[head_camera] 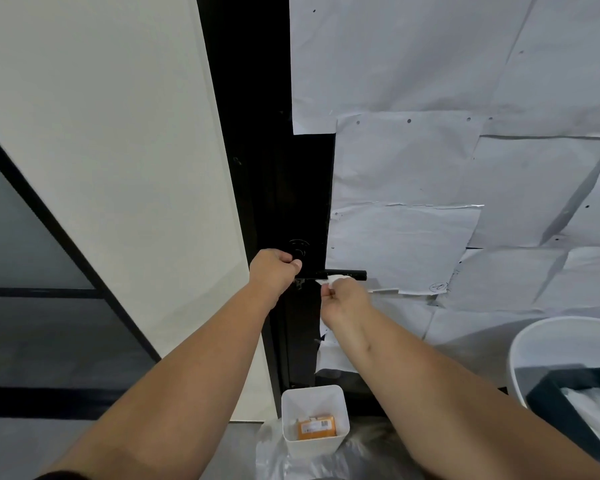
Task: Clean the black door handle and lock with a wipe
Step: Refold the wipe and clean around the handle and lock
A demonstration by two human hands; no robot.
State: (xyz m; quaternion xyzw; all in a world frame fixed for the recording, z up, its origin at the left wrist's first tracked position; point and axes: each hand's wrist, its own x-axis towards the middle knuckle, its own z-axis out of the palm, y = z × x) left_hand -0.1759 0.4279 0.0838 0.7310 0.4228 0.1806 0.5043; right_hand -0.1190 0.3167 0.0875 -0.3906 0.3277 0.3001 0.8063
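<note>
White square plastic bin (315,415) sits at six o'clock; beyond it, right hand (343,299) pinches the crumpled white wipe (331,281) under the black lever door handle (345,273); left hand (274,271) grips the round black lock (299,249) at twelve o'clock. Wipe could snag the taped paper

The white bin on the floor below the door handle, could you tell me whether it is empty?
Not empty: the white bin holds an orange packet lying on its bottom.

No legible txt; orange pack (316,427) label too blurry.
</note>
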